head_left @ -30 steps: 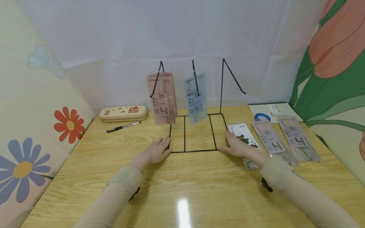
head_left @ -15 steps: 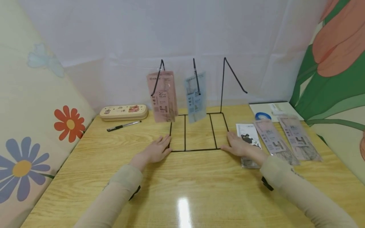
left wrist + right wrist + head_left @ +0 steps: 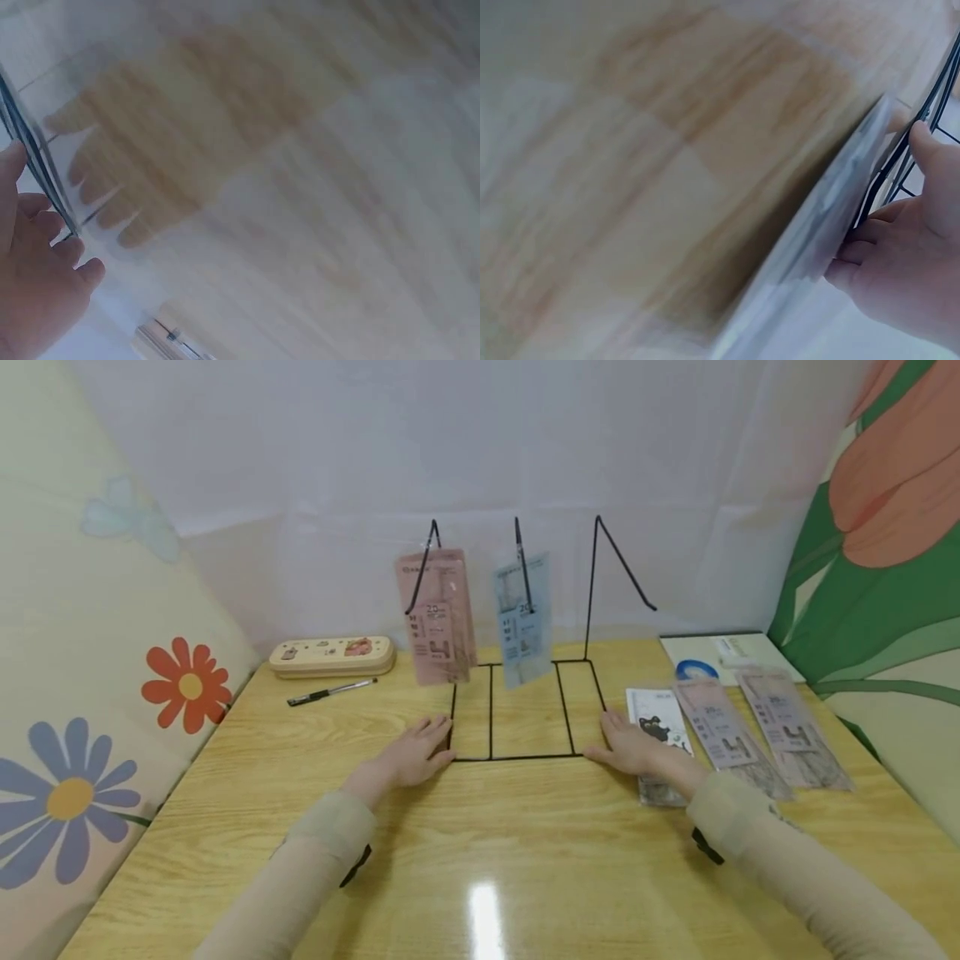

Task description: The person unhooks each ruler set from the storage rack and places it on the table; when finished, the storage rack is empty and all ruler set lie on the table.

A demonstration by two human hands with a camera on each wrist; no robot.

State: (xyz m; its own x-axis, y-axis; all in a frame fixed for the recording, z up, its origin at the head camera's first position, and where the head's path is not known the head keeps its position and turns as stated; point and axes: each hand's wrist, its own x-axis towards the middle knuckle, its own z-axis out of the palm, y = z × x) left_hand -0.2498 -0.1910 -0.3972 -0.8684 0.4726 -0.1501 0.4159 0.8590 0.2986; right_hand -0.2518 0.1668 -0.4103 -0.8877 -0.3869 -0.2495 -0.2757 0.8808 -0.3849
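A black wire display rack (image 3: 491,714) stands on the table in the head view, with three upright hooks. Pink packets (image 3: 433,664) hang from the left hook and a light-blue packet (image 3: 522,656) from the middle one; the right hook (image 3: 625,564) is bare. My left hand (image 3: 411,753) lies against the left side of the rack's base, fingers relaxed. At the base's right side, my right hand (image 3: 628,748) touches the wire with its fingers extended. Partly under that hand and wrist lies a white packet (image 3: 652,703) with a dark cartoon animal, also seen edge-on in the right wrist view.
Two pink packets (image 3: 723,731) lie to the right. Behind them are a blue tape roll (image 3: 696,669) and a pale flat board (image 3: 757,652). A cream pencil case (image 3: 332,657) and a pen (image 3: 331,692) lie at the back left. A white cloth hangs behind.
The white packet has shifted right and turned straighter beside my right hand. Both hands stay at the rack's sides. The head view has shifted slightly.
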